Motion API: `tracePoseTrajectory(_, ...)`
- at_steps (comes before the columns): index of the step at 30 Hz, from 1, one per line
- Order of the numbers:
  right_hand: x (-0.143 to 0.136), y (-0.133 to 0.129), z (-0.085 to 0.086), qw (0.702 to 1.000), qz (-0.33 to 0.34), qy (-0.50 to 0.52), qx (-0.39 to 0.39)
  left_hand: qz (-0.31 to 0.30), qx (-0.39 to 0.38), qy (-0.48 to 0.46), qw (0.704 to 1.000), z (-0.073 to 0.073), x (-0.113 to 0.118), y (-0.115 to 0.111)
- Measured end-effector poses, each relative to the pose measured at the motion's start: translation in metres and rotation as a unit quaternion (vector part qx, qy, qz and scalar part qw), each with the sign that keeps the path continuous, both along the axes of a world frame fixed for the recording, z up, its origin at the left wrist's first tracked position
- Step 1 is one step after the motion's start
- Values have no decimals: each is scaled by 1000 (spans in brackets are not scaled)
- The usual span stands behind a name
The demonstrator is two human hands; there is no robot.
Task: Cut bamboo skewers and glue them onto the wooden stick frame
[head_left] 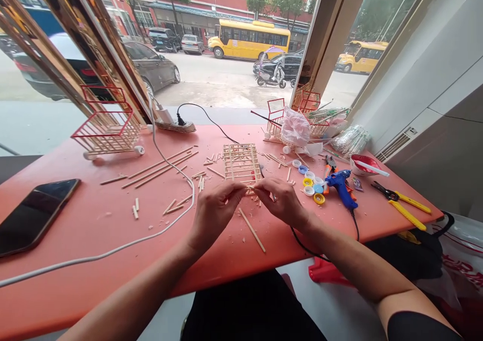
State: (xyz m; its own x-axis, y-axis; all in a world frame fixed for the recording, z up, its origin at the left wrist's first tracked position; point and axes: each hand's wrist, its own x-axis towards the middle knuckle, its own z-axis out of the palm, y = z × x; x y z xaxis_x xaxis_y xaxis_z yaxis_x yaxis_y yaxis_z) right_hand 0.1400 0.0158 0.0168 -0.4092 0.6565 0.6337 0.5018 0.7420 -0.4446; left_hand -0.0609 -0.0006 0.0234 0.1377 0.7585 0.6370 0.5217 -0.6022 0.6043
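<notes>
My left hand (pixel 221 202) and my right hand (pixel 281 200) meet over the table's near middle, fingertips pinched. Between them is a small pale wooden stick (pixel 249 188), mostly hidden by the fingers. Just beyond stands a small wooden frame (pixel 240 162) built of thin sticks in a grid; the fingertips overlap its near edge, and I cannot tell whether they touch it. A longer wooden stick (pixel 252 230) lies on the table below the hands. Short cut pieces and shavings are scattered around.
A blue glue gun (pixel 341 187), bottle caps (pixel 308 190) and yellow-handled pliers (pixel 405 207) lie to the right. At the back left stands a red-rimmed model cart (pixel 107 127). A white cable (pixel 166 225) crosses the orange table (pixel 124 250) near a phone (pixel 35 215).
</notes>
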Motion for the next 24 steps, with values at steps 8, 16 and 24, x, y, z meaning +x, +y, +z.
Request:
tracePoseTrajectory(8, -1, 1, 1, 1000, 2, 1, 15, 6, 3, -1, 1000, 0, -1, -1)
tracePoseTrajectory(16, -1, 1, 1, 1000, 3, -1, 18, -7, -1, -2, 1000, 4, 0, -2)
tracePoseTrajectory(24, -1, 1, 1, 1000, 2, 2, 16, -3, -6, 2, 1000, 5, 1, -3)
